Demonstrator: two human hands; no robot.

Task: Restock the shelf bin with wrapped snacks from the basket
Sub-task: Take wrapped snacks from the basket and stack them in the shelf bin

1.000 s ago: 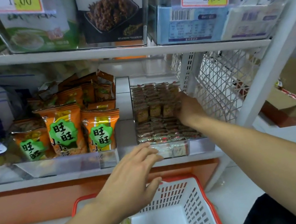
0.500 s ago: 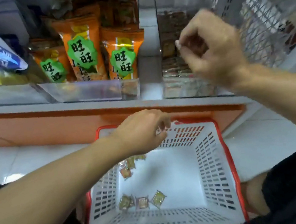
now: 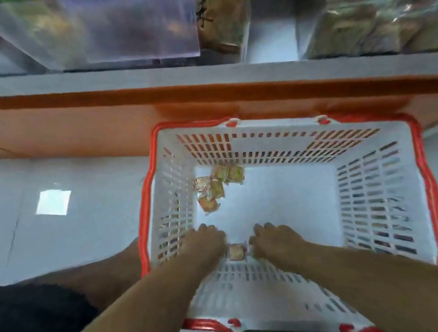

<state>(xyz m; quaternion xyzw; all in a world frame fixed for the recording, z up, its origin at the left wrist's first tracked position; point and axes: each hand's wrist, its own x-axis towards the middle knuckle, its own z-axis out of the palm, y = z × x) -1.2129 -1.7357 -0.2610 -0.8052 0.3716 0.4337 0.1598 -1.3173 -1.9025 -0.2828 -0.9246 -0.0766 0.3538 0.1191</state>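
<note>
The white basket [image 3: 382, 198] with a red rim stands on the floor below the shelf. Both my hands are down inside it at the near wall. My left hand [image 3: 205, 243] and my right hand [image 3: 274, 238] have their fingers bent down onto the basket floor, with one wrapped snack [image 3: 236, 252] showing between them and touching both. Their fingertips are hidden, so any hold is unclear. Several more wrapped snacks [image 3: 215, 189] lie in the far left corner. The shelf bin [image 3: 377, 14] of wrapped snacks, blurred, is at the top right.
A clear-fronted bin [image 3: 134, 27] with orange packs sits left of the snack bin on the grey shelf edge [image 3: 114, 79], above an orange base panel [image 3: 65, 132]. White floor tiles [image 3: 49, 219] spread to the left. My knees flank the basket.
The view has tipped down from the shelf to the basket. My right hand left the shelf bin and dropped into the basket; my left hand went down too, onto the near snacks.
</note>
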